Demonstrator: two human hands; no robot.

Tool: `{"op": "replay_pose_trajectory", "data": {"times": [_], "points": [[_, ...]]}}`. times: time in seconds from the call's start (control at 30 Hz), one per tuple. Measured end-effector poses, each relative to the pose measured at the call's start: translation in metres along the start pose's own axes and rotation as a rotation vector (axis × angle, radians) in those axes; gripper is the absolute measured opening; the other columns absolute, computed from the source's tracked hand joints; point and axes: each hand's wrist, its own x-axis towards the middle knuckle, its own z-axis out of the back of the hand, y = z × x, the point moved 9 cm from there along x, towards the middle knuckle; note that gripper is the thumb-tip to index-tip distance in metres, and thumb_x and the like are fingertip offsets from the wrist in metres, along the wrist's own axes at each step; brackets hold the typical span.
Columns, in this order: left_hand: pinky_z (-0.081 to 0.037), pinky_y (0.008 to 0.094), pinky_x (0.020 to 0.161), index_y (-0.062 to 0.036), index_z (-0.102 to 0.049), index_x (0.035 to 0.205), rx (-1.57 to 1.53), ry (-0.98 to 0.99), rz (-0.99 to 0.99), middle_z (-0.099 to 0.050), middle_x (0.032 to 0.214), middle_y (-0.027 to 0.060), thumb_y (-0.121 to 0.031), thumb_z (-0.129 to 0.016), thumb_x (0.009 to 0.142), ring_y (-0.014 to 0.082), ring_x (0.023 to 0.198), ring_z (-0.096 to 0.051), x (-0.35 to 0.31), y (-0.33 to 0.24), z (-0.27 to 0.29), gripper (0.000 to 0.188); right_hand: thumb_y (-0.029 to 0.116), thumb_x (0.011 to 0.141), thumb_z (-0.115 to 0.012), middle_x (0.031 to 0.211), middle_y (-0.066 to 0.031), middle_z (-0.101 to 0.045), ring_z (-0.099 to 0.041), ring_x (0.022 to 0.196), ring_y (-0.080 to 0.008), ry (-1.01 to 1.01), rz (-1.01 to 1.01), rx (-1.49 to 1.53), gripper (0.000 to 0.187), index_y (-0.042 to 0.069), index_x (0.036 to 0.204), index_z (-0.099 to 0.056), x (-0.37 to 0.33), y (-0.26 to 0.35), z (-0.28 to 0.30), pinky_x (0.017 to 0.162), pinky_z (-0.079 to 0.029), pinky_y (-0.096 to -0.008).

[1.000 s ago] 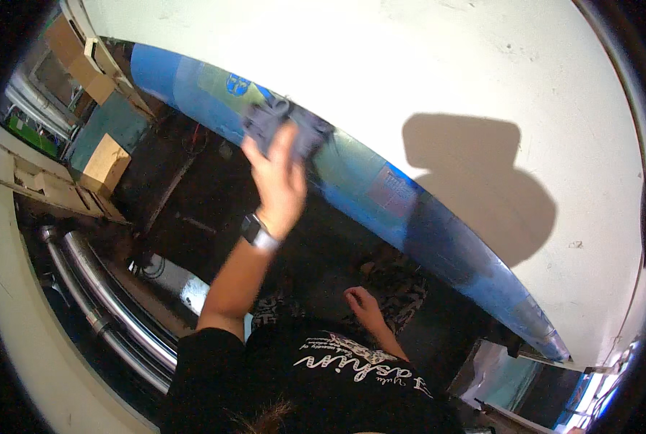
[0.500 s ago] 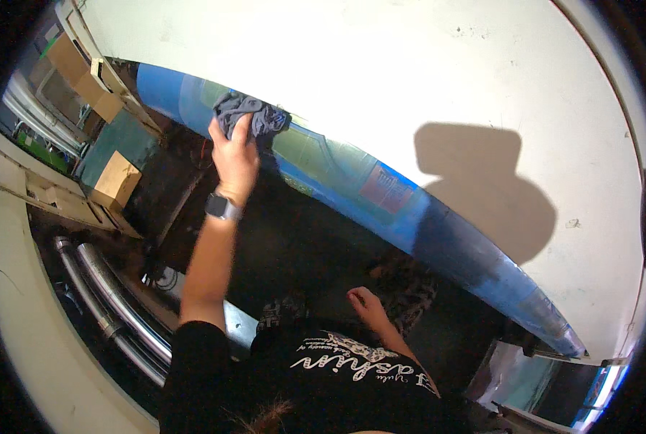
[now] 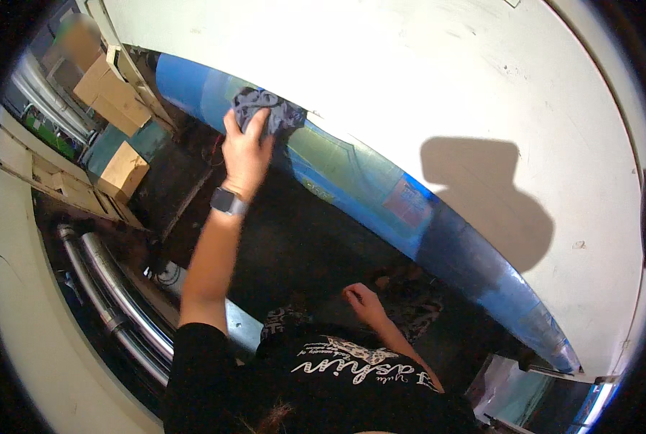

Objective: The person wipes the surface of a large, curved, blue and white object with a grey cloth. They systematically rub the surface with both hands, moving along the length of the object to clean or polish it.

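Clutching crumpled grey cloth (image 3: pixel 265 103) against the glossy, tapering blue strip (image 3: pixel 366 206) beside a white panel (image 3: pixel 352 65) is the left hand (image 3: pixel 246 153); the right hand (image 3: pixel 367 303) (how far closed, I can't tell) hangs near the shirt (image 3: pixel 294 401).

Black tee (image 3: pixel 294 394), 6 o'clock: lg white script word (image 3: pixel 359 372) across the front; sm. white lettering (image 3: pixel 330 351) in lines off its 10 o'clock side, pale graphic (image 3: pixel 366 354) toward 12, another sm. word (image 3: pixel 394 378) at approx 3. Blue strip (image 3: pixel 366 210), running approx 10 to 4 o'clock: reddish printed block (image 3: pixel 409 202) w/ bluish characters, at 3 nr ctr; too blurry to read. Pale panel (image 3: pixel 12 318), 9 o'clock: dark handwritten squiggle (image 3: pixel 4 267), poss. a no., can't tell.
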Motion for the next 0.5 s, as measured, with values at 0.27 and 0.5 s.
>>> {"op": "replay_pose_trajectory", "data": {"times": [0.27, 0.5], "points": [[-0.051, 0.0439, 0.076, -0.0238, -0.057, 0.113, -0.355, 0.341, -0.389, -0.05, 0.112, 0.0252, -0.012, -0.064, 0.07, 0.0411, 0.097, -0.055, -0.099, -0.141, -0.049, 0.046, 0.013, 0.088, -0.055, 0.088, -0.011, -0.06, -0.059, 0.08, -0.0207, 0.109, 0.067, -0.033, 0.015, 0.002, 0.096, -0.059, 0.006, 0.001, -0.036, 0.069, -0.046, -0.0287], [-0.047, 0.0406, 0.082, -0.0114, -0.051, 0.116, 0.062, 0.032, -0.111, -0.046, 0.11, 0.019, 0.008, -0.06, 0.067, 0.0373, 0.088, -0.055, 0.012, 0.047, -0.01, 0.053, 0.016, 0.088, -0.055, 0.089, -0.013, -0.058, -0.059, 0.081, -0.0256, 0.058, -0.115, 0.029, 0.018, 0.002, 0.098, -0.059, 0.003, -0.013, -0.006, 0.068, -0.047, -0.0325]]}}
